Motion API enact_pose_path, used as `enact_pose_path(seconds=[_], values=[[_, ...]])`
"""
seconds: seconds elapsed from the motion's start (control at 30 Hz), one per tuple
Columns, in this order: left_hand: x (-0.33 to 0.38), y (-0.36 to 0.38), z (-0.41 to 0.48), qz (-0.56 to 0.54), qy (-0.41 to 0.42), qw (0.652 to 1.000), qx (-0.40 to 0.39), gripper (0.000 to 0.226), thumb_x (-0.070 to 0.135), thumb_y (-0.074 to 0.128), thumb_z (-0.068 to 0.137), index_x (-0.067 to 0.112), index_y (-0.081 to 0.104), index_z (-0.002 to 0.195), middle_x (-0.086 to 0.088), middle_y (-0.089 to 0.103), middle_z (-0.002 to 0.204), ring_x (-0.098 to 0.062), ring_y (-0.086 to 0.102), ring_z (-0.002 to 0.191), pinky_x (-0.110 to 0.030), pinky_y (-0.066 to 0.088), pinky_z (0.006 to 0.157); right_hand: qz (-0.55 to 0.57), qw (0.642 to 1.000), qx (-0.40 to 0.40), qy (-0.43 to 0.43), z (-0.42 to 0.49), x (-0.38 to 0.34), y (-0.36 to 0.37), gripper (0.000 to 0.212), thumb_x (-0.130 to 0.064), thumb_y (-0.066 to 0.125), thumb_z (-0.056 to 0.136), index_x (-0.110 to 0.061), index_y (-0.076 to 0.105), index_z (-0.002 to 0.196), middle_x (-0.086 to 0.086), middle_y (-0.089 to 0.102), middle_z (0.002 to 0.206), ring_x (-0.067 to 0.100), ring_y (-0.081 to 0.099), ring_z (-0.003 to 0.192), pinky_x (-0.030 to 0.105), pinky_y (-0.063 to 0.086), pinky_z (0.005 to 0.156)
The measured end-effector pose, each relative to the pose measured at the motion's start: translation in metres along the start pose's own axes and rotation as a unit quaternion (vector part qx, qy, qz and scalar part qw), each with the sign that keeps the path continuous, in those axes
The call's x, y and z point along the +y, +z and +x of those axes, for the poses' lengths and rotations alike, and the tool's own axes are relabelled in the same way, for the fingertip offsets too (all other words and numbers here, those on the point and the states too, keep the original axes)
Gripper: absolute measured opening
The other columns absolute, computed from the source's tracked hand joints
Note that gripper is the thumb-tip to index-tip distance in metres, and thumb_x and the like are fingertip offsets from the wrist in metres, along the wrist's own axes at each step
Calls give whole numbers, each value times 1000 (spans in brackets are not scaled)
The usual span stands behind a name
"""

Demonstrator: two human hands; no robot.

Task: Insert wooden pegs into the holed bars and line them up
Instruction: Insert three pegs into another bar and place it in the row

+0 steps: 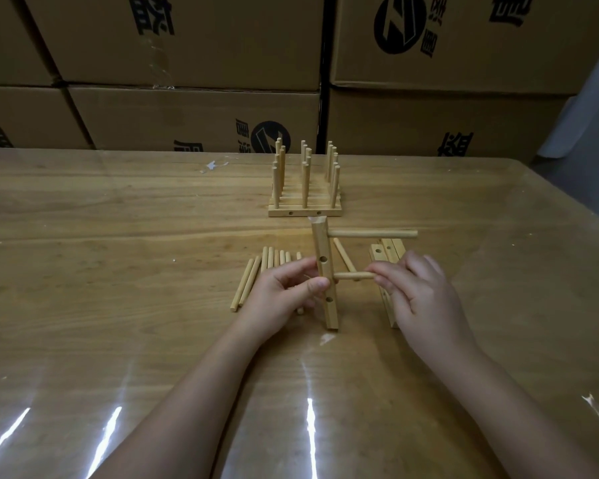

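My left hand [281, 299] grips a holed wooden bar [325, 271] that stands on end on the table. One peg [374, 233] sticks out sideways from the bar's top hole. My right hand [419, 299] pinches a second peg [353, 276] whose left end sits in the bar's middle hole. A loose peg [343, 257] lies behind it. Several loose pegs [256, 274] lie left of my left hand. Spare holed bars [386, 252] lie under my right hand. Farther back stand finished bars with upright pegs [305, 191], lined up side by side.
The wooden table [118, 236] is covered with a glossy clear sheet. Stacked cardboard boxes [187, 119] form a wall right behind the table's far edge. The table's right edge [567, 202] slants away at the right.
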State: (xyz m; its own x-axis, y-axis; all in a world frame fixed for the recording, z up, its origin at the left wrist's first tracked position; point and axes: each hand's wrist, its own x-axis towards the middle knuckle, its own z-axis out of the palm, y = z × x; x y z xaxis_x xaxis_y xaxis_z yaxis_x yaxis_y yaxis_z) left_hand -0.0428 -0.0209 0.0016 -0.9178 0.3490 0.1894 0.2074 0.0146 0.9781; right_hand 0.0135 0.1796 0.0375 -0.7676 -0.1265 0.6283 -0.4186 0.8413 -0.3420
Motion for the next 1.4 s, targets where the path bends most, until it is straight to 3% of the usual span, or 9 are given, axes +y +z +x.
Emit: enact_pose_path(seconds=[0.1, 0.2, 0.3, 0.47, 0.6, 0.73, 0.8, 1.17, 1.4], values=[[5, 2, -2, 1, 12, 1000, -5, 44, 18, 66, 79, 2, 63, 120, -4, 67, 95, -10, 66, 82, -23, 55, 71, 6, 1000, -3, 6, 1, 0, -1, 23, -8, 53, 85, -9, 72, 98, 10, 53, 72, 24, 48, 70, 27, 33, 57], [7, 3, -2, 23, 21, 999, -8, 20, 19, 66, 81, 22, 70, 100, 9, 67, 79, -11, 64, 76, -29, 56, 70, 12, 1000, -8, 13, 2, 1, -2, 24, -9, 52, 86, -9, 73, 98, 9, 52, 73, 22, 46, 72, 23, 31, 57], [10, 3, -3, 54, 36, 998, -16, 22, 21, 64, 84, 42, 70, 80, 17, 66, 70, 1, 60, 69, -15, 47, 62, 23, 999, -14, 26, 1, 3, -2, 20, -3, 57, 88, -9, 72, 99, 5, 52, 74, 21, 47, 75, 19, 32, 58], [10, 2, -2, 66, 36, 997, -24, 14, 24, 65, 86, 24, 69, 98, 21, 65, 71, 6, 57, 70, -10, 43, 64, 48, 996, -39, 65, 0, 5, 0, 21, -6, 56, 89, -13, 71, 102, 2, 53, 77, 18, 47, 80, 18, 35, 62], [8, 1, -3, 59, 19, 998, -23, 37, 36, 65, 81, 14, 71, 110, 6, 69, 83, -5, 60, 79, -20, 46, 70, 75, 990, -62, 101, -1, 7, 3, 22, -12, 54, 91, -17, 71, 104, 2, 57, 80, 17, 50, 84, 18, 38, 67], [10, 2, -1, 17, -6, 999, -26, 14, 31, 63, 87, 33, 75, 93, 5, 71, 80, -3, 63, 71, -15, 49, 66, 78, 986, -101, 103, -1, 6, 1, 23, -19, 51, 93, -21, 68, 109, -5, 61, 85, 10, 53, 84, 21, 39, 69], [10, 3, -1, 19, -18, 1000, -18, 20, 24, 60, 91, 36, 74, 86, 11, 68, 72, 1, 59, 62, -13, 48, 60, 44, 988, -124, 76, -1, 5, -1, 22, -24, 53, 93, -23, 68, 108, -9, 64, 90, 8, 56, 87, 26, 40, 77], [11, 9, -4, 62, -70, 995, -20, 26, 36, 43, 100, 30, 64, 86, 0, 66, 61, -8, 62, 61, -27, 48, 68, 18, 985, -159, 59, -7, -9, 10, 26, -29, 47, 96, -18, 64, 112, -6, 65, 100, 13, 59, 88, 32, 48, 72], [12, 9, -6, 71, -47, 996, -21, 30, 32, 44, 100, 29, 66, 81, 1, 63, 58, -6, 60, 64, -14, 46, 67, 71, 982, -134, 109, -11, -9, 17, 20, -23, 50, 94, -18, 69, 100, -5, 66, 88, 13, 59, 80, 34, 48, 69]])
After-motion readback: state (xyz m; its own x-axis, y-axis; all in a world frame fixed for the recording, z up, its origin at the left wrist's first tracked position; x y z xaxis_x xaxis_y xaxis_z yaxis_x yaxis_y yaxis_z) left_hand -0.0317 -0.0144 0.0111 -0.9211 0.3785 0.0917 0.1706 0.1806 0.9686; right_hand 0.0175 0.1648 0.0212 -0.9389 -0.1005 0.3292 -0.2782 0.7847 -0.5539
